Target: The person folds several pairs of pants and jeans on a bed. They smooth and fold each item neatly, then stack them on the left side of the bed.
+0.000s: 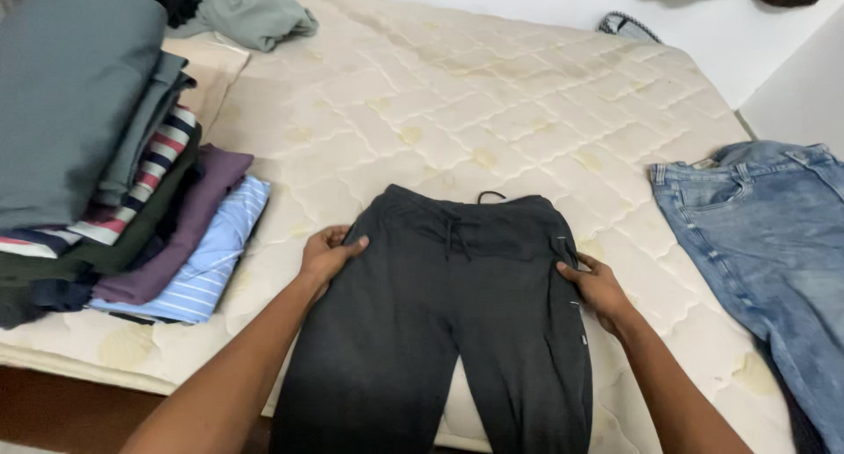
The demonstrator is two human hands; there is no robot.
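Dark grey sweatpants (448, 313) being squared up on the bare mattress (492, 102), waistband away from the person.

Left hand (327, 254) is pinched shut on the waistband's edge at nine o'clock, right hand (600, 287) gripping the opposite hip at three o'clock, legs trailing off the bed toward six. It looks like the laying-flat stage before a fold; the next move probably calls for bringing one leg over the other with seams matched. Folded clothes (105, 173) sit stacked at ten o'clock, blue jeans (765, 243) lie spread at three.
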